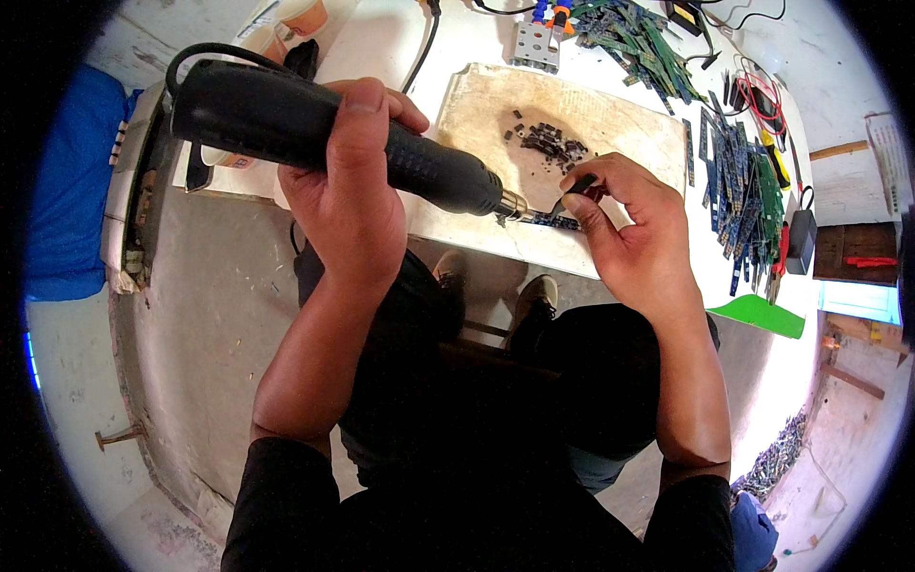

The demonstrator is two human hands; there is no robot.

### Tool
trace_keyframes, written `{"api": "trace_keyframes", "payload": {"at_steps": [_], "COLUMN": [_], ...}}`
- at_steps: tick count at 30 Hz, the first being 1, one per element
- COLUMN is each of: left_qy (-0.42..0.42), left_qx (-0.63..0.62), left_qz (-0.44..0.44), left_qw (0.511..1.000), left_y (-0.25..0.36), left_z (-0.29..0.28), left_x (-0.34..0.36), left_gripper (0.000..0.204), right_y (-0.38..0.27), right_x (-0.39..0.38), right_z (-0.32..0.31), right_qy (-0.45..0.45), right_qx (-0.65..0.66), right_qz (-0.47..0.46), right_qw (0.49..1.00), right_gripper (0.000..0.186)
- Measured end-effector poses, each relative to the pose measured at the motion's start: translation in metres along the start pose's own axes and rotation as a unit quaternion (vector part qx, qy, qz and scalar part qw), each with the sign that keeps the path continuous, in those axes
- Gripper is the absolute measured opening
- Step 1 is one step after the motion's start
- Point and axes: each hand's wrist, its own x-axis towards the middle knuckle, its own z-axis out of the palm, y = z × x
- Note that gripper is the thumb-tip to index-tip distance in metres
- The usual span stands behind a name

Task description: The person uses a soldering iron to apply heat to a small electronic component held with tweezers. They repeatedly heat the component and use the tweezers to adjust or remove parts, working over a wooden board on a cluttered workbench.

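- Over the near side of the tabletop [372, 48], the left hand [353, 181] wraps its grip around a black heat gun [257, 116], fingers closed about the barrel.
- The gun's metal nozzle [516, 204] points right, toward the right hand [637, 224].
- Between thumb and fingers, the right grip pinches a slim black tool [579, 184], its tip angled down to the left.
- Just below nozzle and tool lies a dark circuit strip [560, 222], partly hidden; whether either touches it, I cannot tell.
- Beyond them, small black chips [545, 140] sit heaped on a stained board [477, 100].
- Loose green strips [634, 43] pile up at the far right; bluish strips [726, 186] lie right of the board.
- Behind the board stands a metal block [537, 48] with holes.
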Motion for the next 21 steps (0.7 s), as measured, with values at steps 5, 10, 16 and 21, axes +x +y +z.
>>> {"api": "trace_keyframes", "payload": {"at_steps": [5, 10, 16, 21], "left_qy": [-0.002, -0.02, -0.02, -0.019], "left_qx": [0.019, 0.015, 0.016, 0.014], "left_qz": [-0.002, 0.019, 0.018, 0.019], "left_qw": [1.0, 1.0, 1.0, 1.0], "left_y": [-0.0002, 0.0002, -0.0021, -0.0029], "left_z": [0.0005, 0.0022, 0.0006, 0.0009], "left_x": [0.0002, -0.0011, -0.0001, -0.001], "left_gripper": [0.016, 0.017, 0.017, 0.017], "right_y": [-0.0017, -0.0023, -0.0027, -0.0061], "right_x": [0.0004, 0.0012, 0.0013, 0.0015], "right_z": [-0.0014, -0.0011, -0.0015, -0.0034], "right_qy": [-0.01, -0.013, -0.016, -0.031], "right_qx": [-0.007, -0.009, -0.009, -0.02], "right_qz": [0.003, -0.017, -0.017, -0.008], "right_qw": [1.0, 1.0, 1.0, 0.999], "right_gripper": [0.019, 0.018, 0.017, 0.017]}}
